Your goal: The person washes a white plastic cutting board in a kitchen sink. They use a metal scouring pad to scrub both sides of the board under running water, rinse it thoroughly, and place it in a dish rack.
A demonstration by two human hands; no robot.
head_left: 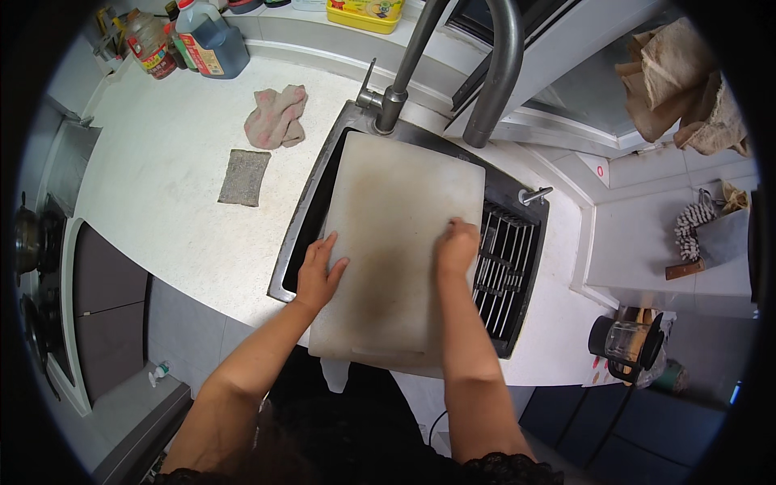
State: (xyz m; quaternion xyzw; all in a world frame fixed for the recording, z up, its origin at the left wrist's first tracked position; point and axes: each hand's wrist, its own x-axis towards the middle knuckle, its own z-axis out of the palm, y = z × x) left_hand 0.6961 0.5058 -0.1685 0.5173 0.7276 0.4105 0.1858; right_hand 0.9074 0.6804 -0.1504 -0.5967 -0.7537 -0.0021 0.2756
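Note:
A large white cutting board (400,194) with brownish stains lies over the dark sink (307,218), its near end reaching past the counter's front edge. My left hand (318,271) rests at the board's left edge, fingers and thumb spread, the tips touching its surface. On the right side of the board, close to the edge, my right hand (457,249) is closed with the fingers curled in. Whatever that hand holds, if anything, is hidden beneath the fingers.
A grey faucet (394,105) arches above the sink's far side. A black drying rack (503,259) sits in the sink's right part. Left on the counter lie a pinkish cloth (276,117) and a grey scouring pad (244,178). Bottles (212,44) stand at the back left.

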